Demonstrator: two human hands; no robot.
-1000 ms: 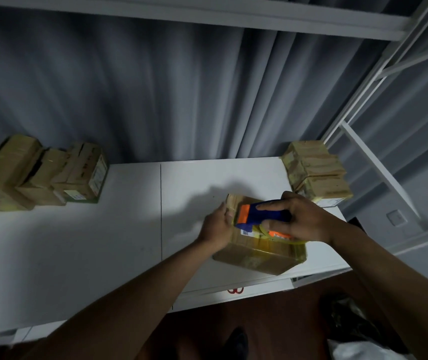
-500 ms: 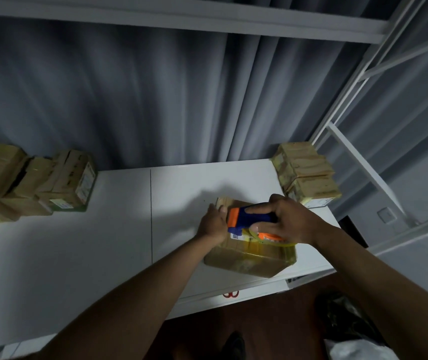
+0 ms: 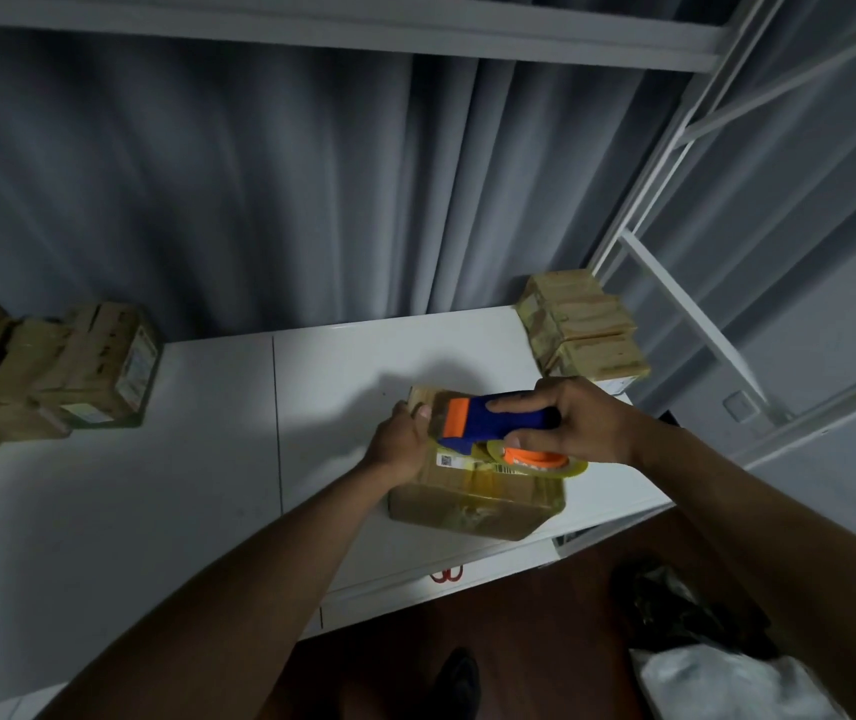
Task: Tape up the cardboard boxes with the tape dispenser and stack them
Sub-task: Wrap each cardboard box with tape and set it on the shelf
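A brown cardboard box [image 3: 472, 504] sits near the front right edge of the white table [image 3: 166, 491]. My right hand [image 3: 571, 426] grips the blue and orange tape dispenser [image 3: 488, 426] and holds it flat over the box top, its tape roll [image 3: 537, 459] toward me. My left hand [image 3: 400, 446] holds the box's left side, thumb on the top edge. A stack of taped boxes [image 3: 584, 330] stands at the back right corner of the table.
Several more cardboard boxes [image 3: 67, 366] lie in a row at the table's left. Grey curtains hang behind. A white metal frame [image 3: 675, 283] rises at the right. Dark bags [image 3: 691, 615] lie on the brown floor at lower right.
The dispenser has slid slightly away from me and to the left across the box top. My left hand stays on the box's left side.
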